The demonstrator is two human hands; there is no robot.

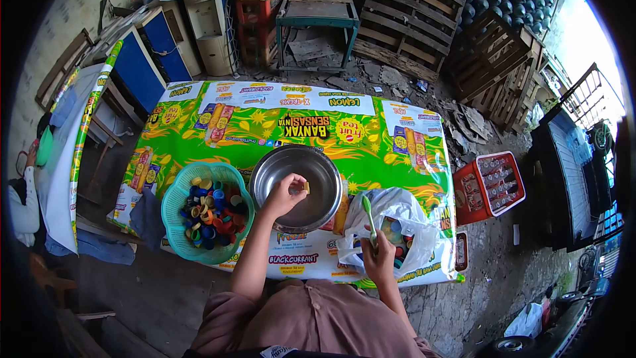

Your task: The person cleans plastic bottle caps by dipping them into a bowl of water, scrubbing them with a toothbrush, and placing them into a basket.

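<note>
Over the metal bowl [324, 209], my left hand [283, 197] pinches a small yellowish bottle cap [306, 187]. My right hand [379, 257] is closed round a green brush [368, 211] that looks like a toothbrush, its head pointing up. That hand is at the front left of a white plastic bag [414, 211], whose open top shows bottle caps of several colours [396, 229]. Left of the bowl, a turquoise plastic basket [169, 209] holds many loose caps [213, 215], mostly blue, orange and red.
A green and white printed sheet [371, 113] covers the table. To the right stands a red crate of bottles [470, 189]. Behind are a small metal-framed table [318, 16], wooden pallets [411, 13] and stacked crates [258, 13]. Another person's sleeve [28, 199] shows at far left.
</note>
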